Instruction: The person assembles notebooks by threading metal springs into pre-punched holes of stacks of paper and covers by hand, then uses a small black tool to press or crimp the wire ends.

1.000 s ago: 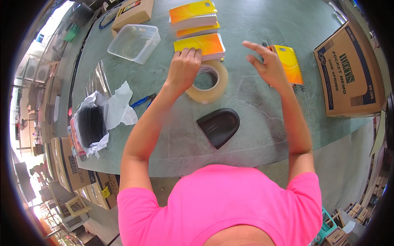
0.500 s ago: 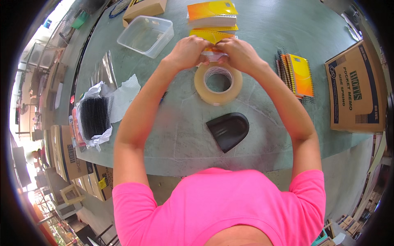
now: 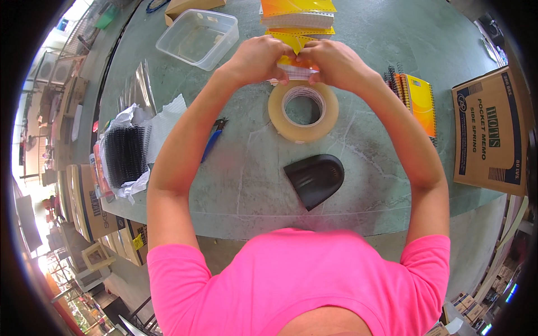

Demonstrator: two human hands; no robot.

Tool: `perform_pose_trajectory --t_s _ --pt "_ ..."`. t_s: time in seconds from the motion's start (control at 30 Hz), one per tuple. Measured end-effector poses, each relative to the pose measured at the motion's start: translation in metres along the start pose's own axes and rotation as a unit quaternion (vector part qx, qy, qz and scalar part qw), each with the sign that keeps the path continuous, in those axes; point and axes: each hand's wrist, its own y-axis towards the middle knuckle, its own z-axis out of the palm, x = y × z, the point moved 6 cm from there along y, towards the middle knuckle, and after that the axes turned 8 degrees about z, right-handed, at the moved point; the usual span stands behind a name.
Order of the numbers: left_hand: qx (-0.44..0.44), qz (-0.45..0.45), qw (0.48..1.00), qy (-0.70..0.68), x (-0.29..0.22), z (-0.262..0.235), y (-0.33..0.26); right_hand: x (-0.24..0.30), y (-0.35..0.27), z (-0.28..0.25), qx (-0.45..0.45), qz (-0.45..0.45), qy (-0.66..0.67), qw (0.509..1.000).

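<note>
Both hands meet over the green table, gripping a small yellow-covered notepad between them. My left hand holds its left end, my right hand its right end; the fingers hide most of it. Just below the hands lies a large roll of clear packing tape, flat on the table. Behind the hands sits a stack of yellow notepads. A black wedge-shaped object rests nearer my body.
A clear plastic tub stands at the back left. Black binding combs in white wrapping lie at the left edge, a blue-handled tool beside my left arm. Spiral-bound notebooks and a brown carton are on the right.
My right hand came in from the spiral notebooks on the right to join the left hand. Both now hold the small notepad above the tape roll, raised a little from half a second ago.
</note>
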Motion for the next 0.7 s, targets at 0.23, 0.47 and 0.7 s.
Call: perform_pose_trajectory --t_s 0.23,0.47,0.7 --pt "0.016 0.005 1.000 -0.023 0.006 0.002 -0.003 -0.004 0.007 0.003 0.074 0.034 0.029 0.996" --pt "0.008 0.002 0.999 -0.040 0.004 0.004 -0.005 -0.005 0.007 0.001 0.068 0.022 0.022 0.997" --pt "0.013 0.005 0.999 -0.047 0.005 0.003 -0.004 -0.009 0.010 0.001 0.072 0.030 0.029 0.997"
